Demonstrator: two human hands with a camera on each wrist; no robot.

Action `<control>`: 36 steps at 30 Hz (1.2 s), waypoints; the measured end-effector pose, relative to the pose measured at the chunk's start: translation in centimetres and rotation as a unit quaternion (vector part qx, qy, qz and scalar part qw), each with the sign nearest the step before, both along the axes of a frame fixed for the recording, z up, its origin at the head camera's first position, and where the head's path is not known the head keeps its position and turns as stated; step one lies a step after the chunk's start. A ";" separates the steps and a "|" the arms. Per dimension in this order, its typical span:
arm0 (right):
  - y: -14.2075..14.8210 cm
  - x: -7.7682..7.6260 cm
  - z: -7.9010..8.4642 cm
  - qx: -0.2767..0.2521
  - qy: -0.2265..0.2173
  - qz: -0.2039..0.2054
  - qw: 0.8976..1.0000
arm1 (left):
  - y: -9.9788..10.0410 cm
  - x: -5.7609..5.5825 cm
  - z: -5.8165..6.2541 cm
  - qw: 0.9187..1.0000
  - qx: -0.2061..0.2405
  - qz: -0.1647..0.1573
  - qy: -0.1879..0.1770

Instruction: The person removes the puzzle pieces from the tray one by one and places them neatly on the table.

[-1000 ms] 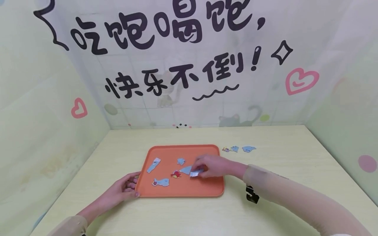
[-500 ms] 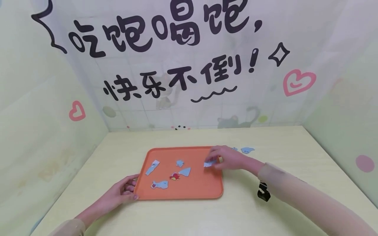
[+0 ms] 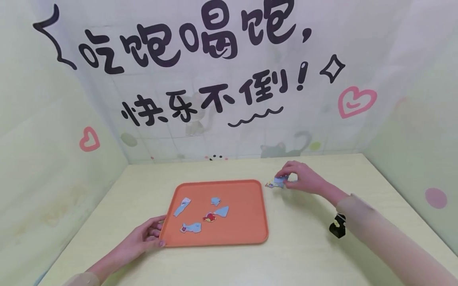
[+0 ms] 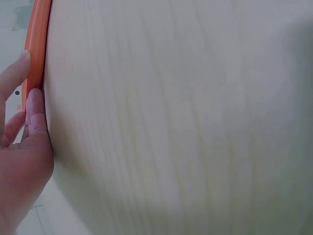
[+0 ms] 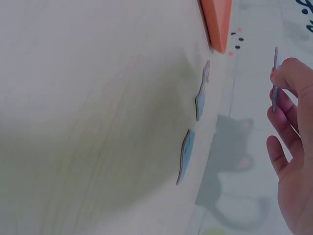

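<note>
My left hand point(image 3: 142, 239) grips the left edge of the orange tray point(image 3: 247, 232), thumb on the rim in the left wrist view. Between thumb and fingers, my right hand point(image 3: 305, 179) pinches a flat light-blue puzzle piece point(image 5: 275, 81), seen edge-on in the right wrist view. This hand hovers right of the tray, above two puzzle pieces on the table: one with a multicoloured end point(image 5: 201, 95) and a plain blue one point(image 5: 186, 155). In the head view the hand partly covers them. On the tray lie a red-patterned piece point(image 3: 209, 217), a blue triangular piece point(image 3: 222, 211) and several others.
A pale wood-grain table point(image 3: 229, 266) carries everything. Behind it rises a white printed backdrop point(image 3: 200, 139) with large black characters, and light-green side panels point(image 3: 411, 159) close in both sides. A black strap hangs at the right sleeve point(image 3: 375, 222).
My right hand has carried the blue puzzle piece from the tray, rightward and away from me, to over the pieces on the table. My left hand keeps its grip on the tray edge.
</note>
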State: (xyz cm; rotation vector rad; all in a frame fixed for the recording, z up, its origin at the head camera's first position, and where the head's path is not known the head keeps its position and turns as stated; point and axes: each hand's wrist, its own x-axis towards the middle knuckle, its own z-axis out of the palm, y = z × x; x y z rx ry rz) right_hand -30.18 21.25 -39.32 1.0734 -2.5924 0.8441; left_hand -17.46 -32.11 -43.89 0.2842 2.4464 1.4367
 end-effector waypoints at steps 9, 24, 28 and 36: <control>5.3 -1.1 -0.3 0.010 -0.018 -0.097 0.995 | -0.1 0.1 0.1 1.000 0.000 0.002 -0.005; 10.4 -1.5 -2.4 0.026 -0.073 -0.156 0.985 | 0.0 0.2 0.2 1.000 -0.007 0.000 -0.005; 11.0 -1.5 -3.0 0.036 -0.087 -0.163 0.982 | 0.1 0.1 0.3 1.000 -0.007 0.002 -0.005; 11.4 -1.2 -3.7 0.041 -0.102 -0.172 0.979 | 0.1 0.0 0.2 1.000 -0.002 0.000 -0.006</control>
